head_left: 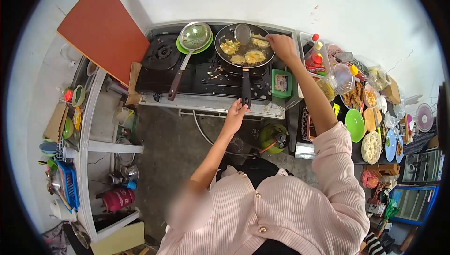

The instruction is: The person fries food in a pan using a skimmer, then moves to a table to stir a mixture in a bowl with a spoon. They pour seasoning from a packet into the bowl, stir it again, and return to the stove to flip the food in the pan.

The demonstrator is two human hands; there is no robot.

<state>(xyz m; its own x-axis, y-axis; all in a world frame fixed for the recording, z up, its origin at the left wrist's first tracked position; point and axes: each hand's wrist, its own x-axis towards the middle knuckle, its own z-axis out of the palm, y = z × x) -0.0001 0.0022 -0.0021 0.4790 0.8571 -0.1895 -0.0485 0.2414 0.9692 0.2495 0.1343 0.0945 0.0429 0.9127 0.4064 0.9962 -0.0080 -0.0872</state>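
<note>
A black frying pan (223, 36) sits on the right burner of the stove (206, 79), with several yellow fritters (255, 57) frying in oil. My left hand (235, 113) grips the end of the pan's black handle (245, 86). My right hand (280, 44) is over the pan's right rim, closed on the handle of a small mesh skimmer (242, 33) whose round head rests over the back of the pan.
A larger strainer (195, 35) lies on a green plate over the left burner (162, 52). A green tray (281, 83) sits right of the pan. Bottles (318, 54), bowls and plates of food crowd the right counter. A red board (104, 29) leans at left. A green gas cylinder (273, 135) stands below.
</note>
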